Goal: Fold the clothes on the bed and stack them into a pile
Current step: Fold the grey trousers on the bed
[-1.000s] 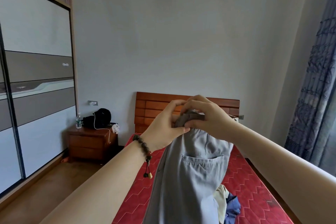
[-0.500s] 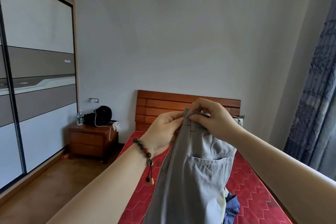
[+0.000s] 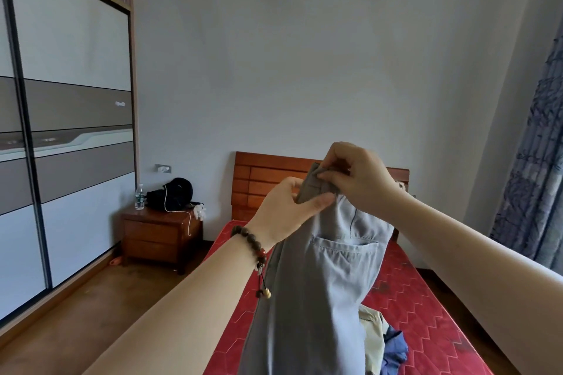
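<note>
Grey trousers (image 3: 320, 283) with a back pocket hang in the air above the red bed (image 3: 420, 298). My left hand (image 3: 286, 210), with a bead bracelet on the wrist, pinches the waistband from the left. My right hand (image 3: 356, 176) pinches the top of the waistband from the right, just above the left hand. A beige garment (image 3: 373, 341) and a blue garment (image 3: 394, 350) lie crumpled on the bed behind the hanging trousers, partly hidden by them.
A wooden headboard (image 3: 259, 179) stands against the far wall. A wooden nightstand (image 3: 158, 237) at the left carries a black bag (image 3: 175, 195) and a water bottle (image 3: 139, 198). A sliding wardrobe (image 3: 61, 131) fills the left side. A patterned curtain (image 3: 536, 161) hangs at the right.
Both hands have shifted their hold along the waistband; my right hand has risen a little and the waistband now stands more upright between my fingers. The view has tilted slightly.
</note>
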Demonstrator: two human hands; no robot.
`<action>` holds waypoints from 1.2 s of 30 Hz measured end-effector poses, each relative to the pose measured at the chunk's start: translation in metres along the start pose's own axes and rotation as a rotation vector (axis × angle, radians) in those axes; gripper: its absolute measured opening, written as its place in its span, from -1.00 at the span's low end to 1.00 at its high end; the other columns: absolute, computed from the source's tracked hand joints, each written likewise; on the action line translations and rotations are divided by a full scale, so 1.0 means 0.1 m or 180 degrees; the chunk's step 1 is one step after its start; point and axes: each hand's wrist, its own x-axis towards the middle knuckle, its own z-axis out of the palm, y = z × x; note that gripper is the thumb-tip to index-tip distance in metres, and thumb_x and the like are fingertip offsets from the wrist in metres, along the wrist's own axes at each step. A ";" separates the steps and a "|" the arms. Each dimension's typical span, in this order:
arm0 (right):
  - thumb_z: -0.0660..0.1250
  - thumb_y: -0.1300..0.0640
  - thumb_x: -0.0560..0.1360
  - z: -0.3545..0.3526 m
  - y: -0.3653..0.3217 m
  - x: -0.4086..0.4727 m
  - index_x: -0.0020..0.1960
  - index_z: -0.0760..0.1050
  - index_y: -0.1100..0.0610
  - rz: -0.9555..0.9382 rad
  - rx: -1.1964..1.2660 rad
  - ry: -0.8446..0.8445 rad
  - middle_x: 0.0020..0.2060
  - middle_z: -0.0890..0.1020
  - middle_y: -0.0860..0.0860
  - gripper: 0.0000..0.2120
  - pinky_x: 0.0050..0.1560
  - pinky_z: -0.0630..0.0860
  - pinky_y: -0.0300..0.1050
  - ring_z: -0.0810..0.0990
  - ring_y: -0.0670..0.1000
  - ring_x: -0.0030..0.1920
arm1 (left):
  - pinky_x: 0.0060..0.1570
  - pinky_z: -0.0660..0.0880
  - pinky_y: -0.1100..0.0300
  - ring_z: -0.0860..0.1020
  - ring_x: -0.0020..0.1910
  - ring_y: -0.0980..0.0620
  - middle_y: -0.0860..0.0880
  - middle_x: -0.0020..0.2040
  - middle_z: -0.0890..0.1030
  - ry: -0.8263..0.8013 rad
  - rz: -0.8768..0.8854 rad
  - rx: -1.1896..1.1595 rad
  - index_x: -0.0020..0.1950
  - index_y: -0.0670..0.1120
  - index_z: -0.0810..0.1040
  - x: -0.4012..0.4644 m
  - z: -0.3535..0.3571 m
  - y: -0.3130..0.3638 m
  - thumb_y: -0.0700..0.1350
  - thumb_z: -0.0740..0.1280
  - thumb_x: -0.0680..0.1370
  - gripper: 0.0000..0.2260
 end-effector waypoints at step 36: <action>0.64 0.04 0.21 -0.34 0.96 -0.57 0.12 0.60 0.11 0.2036 0.1483 -0.0402 -0.03 0.71 0.03 -0.48 0.15 0.58 0.05 0.68 0.06 0.02 | -0.11 0.58 0.23 0.69 -0.08 0.04 -0.04 -0.11 0.72 0.0922 0.0209 -0.1225 -0.12 -0.07 0.68 0.76 -0.35 0.54 -0.19 0.52 0.41 -0.91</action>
